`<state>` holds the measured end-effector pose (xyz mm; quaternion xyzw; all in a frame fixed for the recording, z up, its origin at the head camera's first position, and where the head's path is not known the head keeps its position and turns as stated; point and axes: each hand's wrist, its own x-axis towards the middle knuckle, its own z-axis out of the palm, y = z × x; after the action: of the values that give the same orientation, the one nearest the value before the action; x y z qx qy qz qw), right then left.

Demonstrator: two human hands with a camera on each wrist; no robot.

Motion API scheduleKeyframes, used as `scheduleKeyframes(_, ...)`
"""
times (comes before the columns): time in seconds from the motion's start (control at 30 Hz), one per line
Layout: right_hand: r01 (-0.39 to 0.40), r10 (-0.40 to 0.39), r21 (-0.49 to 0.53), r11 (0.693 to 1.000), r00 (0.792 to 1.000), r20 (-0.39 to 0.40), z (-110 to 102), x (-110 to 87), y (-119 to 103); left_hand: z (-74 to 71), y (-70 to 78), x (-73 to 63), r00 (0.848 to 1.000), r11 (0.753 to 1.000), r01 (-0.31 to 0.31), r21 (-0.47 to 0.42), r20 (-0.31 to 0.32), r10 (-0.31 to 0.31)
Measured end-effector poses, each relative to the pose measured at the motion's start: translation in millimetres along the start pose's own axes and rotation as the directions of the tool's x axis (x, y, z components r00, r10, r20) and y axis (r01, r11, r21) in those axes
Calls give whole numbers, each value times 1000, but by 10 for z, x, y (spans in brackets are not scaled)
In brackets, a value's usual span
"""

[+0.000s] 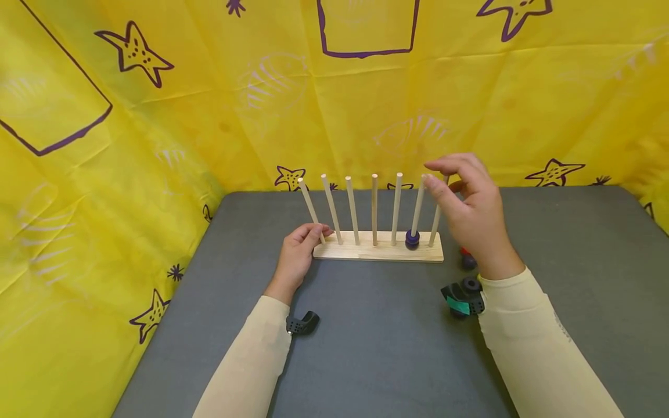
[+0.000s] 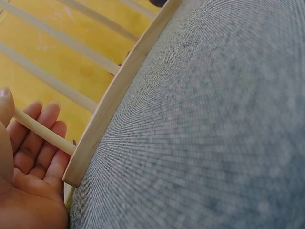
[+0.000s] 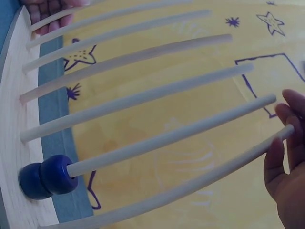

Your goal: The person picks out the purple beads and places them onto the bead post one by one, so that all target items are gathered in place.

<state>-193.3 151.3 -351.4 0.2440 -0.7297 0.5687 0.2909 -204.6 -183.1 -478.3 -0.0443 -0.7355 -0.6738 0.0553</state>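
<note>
Rack (image 1: 376, 253) of seven wooden pegs (image 1: 374, 209), standing on the grey table (image 1: 376, 348), carrying two dark blue beads (image 1: 412, 240) low on the second peg from the right (image 1: 420, 203). Clamping the leftmost peg (image 1: 308, 203) low down with the left hand (image 1: 298, 249). Curving the right hand (image 1: 473, 212), digits held apart, around the tip of the rightmost peg (image 1: 436, 223), too close to tell whether touching. Lying beyond the rack's right end, small red and dark pieces (image 1: 468, 263); hanging behind, yellow cloth (image 1: 198, 128).

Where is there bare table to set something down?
Bare table lies in front of the peg rack, between the left sleeve and right sleeve; more lies right of the right sleeve. It's crowded off the rack's right end: the right hand, partly hidden red and dark pieces and the wrist camera cluster there.
</note>
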Motion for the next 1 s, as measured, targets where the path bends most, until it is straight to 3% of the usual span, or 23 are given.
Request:
scheduleKeyframes(0.17,-101,104,199,975,995,-8,-48,-21,-18,6,-1,6,1000,1000,-1,7,4,1)
scheduleKeyframes(0.33,-164,182,448,879,983,3,-109,-25,-45,10,-10,10,1000,1000,4,11,11,-4)
scheduleKeyframes(0.6,-139,170,613,778,985,7,-170,-22,-101,-4,-29,-5,1000,1000,11,10,8,-11)
scheduleKeyframes(0.77,-139,173,638,757,985,10,-220,-19,-118,-4,-18,-10,1000,1000,7,27,7,-7)
scheduleKeyframes(1.0,-153,162,625,766,986,42,-320,-20,-156,-13,-3,-18,1000,999,9,37,9,-10)
